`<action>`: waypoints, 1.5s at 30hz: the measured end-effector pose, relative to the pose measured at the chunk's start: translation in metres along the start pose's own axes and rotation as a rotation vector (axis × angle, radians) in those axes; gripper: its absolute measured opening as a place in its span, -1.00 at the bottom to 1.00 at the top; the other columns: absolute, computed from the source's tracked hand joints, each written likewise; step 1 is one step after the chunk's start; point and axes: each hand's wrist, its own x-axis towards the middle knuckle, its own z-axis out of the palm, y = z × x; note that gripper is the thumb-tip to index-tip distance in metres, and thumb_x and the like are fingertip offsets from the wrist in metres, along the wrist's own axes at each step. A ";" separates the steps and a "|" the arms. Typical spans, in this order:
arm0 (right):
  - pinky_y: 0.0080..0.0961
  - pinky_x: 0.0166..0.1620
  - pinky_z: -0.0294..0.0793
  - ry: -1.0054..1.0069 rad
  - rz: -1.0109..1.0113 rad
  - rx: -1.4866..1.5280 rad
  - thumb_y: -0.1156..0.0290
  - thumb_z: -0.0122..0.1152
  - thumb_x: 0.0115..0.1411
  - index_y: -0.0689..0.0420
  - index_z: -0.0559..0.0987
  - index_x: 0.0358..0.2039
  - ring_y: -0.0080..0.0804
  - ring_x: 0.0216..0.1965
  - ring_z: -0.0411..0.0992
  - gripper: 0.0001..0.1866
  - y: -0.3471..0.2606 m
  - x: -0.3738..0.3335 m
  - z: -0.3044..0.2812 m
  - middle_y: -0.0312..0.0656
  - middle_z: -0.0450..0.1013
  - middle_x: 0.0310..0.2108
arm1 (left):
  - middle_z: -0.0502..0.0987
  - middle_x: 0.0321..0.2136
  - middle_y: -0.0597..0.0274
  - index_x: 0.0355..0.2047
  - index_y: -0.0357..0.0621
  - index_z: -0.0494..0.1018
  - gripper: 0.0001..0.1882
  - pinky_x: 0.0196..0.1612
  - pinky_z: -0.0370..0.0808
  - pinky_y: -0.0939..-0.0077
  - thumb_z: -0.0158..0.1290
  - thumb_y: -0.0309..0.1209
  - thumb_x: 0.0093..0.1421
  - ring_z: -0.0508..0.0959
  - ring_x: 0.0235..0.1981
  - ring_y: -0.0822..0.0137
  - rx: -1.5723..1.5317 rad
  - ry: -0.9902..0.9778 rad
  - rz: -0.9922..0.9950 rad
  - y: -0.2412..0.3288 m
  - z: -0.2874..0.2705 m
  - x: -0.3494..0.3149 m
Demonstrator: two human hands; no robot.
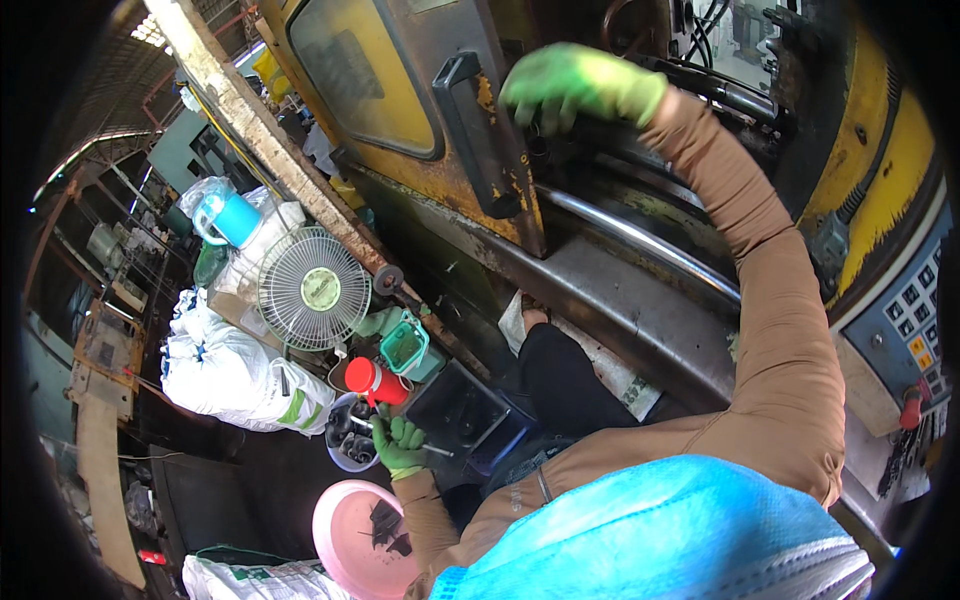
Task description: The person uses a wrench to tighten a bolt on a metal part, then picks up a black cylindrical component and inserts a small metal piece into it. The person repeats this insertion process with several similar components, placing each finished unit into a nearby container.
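My right hand (585, 85), in a yellow-green glove, is raised beside the black handle (470, 135) of the yellow machine door (370, 75). Its fingers hang loosely curved and slightly apart, with nothing visible in them. Low on the left, my left hand (400, 442) wears a green glove and is closed around a thin metal rod (438, 451); the rest of the rod is hidden by the fingers. Just behind that hand stand a red jug (376, 381) and a bucket of dark parts (347, 432). A black crate (465, 405) lies to its right.
A pink basin (340, 525) with dark pieces stands at the lower left. Beyond are a standing fan (315, 288), a teal basket (404, 343), a white sack (225, 370) and a blue jug (230, 217). A steel bar (645, 240) crosses the machine opening; a button panel (910, 310) is at right.
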 end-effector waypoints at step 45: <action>-0.19 0.01 0.47 1.043 -0.735 -1.319 0.31 0.13 0.14 0.16 0.60 -0.07 -0.01 -0.06 0.49 -0.63 0.032 -0.038 -0.073 -0.02 0.52 -0.07 | 0.25 -0.54 0.59 0.09 -0.03 0.46 -0.64 -0.60 0.02 0.78 -0.07 -0.20 0.37 0.09 -0.66 0.71 0.577 0.303 -0.134 -0.049 0.167 0.036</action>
